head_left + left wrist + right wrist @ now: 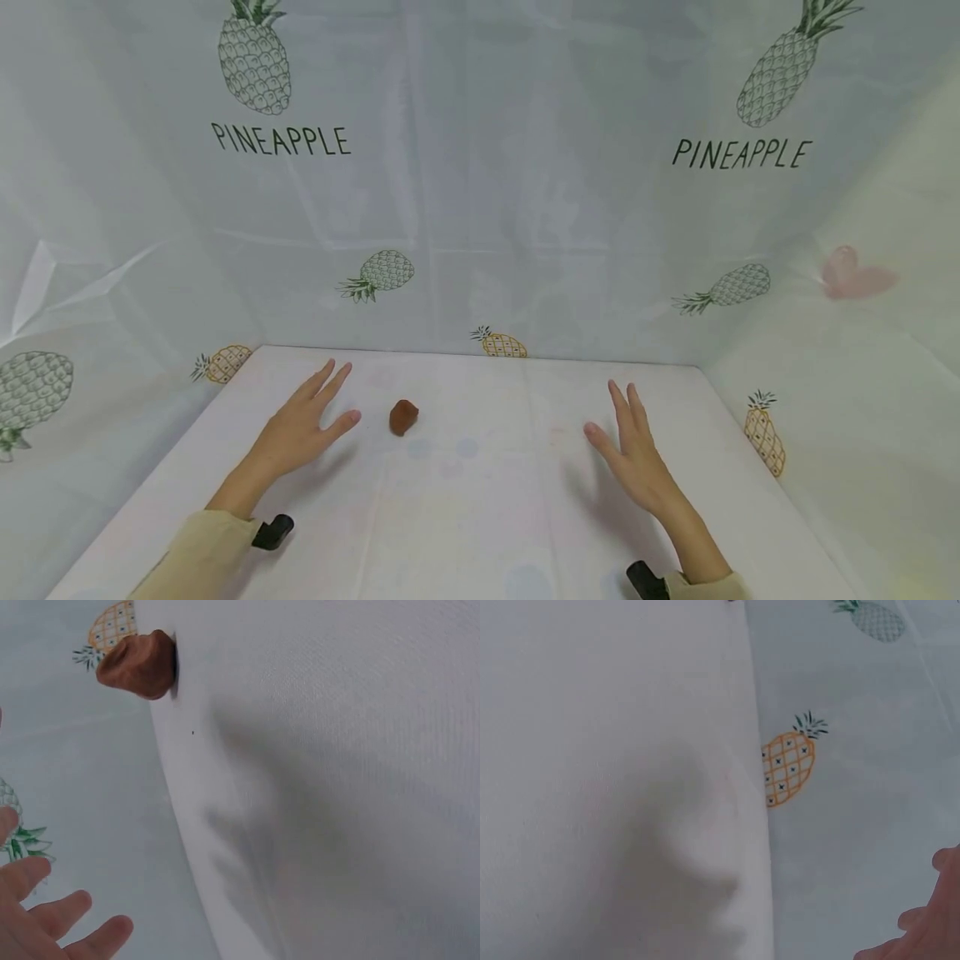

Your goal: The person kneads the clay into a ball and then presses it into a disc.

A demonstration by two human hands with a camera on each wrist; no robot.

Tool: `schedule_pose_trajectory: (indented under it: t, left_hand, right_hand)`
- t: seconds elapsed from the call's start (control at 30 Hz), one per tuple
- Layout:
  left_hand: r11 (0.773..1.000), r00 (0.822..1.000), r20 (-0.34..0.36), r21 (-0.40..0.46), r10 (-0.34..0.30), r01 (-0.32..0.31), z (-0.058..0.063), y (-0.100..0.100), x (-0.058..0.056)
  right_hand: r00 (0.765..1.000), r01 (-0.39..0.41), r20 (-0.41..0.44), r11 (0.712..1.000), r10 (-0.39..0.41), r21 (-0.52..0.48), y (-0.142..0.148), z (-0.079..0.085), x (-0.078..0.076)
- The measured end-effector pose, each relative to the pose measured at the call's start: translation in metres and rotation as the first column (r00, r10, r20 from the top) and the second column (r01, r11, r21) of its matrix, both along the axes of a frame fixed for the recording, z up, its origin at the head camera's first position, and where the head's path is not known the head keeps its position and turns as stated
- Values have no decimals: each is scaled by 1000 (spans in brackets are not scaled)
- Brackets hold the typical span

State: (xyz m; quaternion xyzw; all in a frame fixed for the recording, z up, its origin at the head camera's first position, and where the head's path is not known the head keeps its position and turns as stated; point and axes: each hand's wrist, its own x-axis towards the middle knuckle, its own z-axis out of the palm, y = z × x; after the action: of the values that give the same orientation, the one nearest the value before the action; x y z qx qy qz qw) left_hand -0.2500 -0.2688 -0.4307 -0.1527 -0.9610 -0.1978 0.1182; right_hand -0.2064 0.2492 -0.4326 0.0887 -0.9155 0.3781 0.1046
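1 brown, clay-like lump (403, 417) rests on the white table (450, 533), between the person's 2 hands and nearer the left one. The left hand (300, 431) hovers just beside it, thumb and fingers straight and spread apart, touching nothing. The right hand (637, 461) hangs above the table's other side, well apart from the lump, its thumb held away from the extended fingers; it, too, holds nothing. Both hands cast soft shadows (blurry in the wrist views). Behind stands a pale sheet (510, 192) printed with pineapples.
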Motion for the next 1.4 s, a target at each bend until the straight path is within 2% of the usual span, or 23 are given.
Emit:
schedule_pose_trajectory:
  t: [0.23, 0.4, 0.57, 0.8, 0.93, 1.13, 1.4]
  left_hand:
    - [996, 1000, 10, 80, -29, 28, -5, 6, -7]
    - [991, 998, 46, 129, -50, 44, -9, 13, -13]
    - [981, 993, 72, 175, -95, 81, -14, 20, -20]
    - [951, 980, 119, 286, -160, 120, -23, 29, -29]
    - [937, 973, 134, 320, -189, 138, -27, 34, -30]
    - [911, 959, 169, 385, -228, 149, -29, 41, -28]
    - [897, 951, 194, 420, -241, 141, -34, 46, -32]
  right_hand:
    - [996, -47, 66, 991, 56, -126, -10, -3, -2]
    - [989, -82, 104, 968, 109, -237, -18, -3, -3]
    - [978, -82, 151, 935, 141, -345, -24, -5, -5]
    - [952, -73, 228, 872, 206, -483, -34, -9, -8]
    - [939, -73, 249, 845, 237, -530, -41, -10, -9]
    - [933, -74, 251, 823, 256, -564, -51, -11, -11]
    - [931, -55, 257, 795, 260, -604, -62, -16, -15]
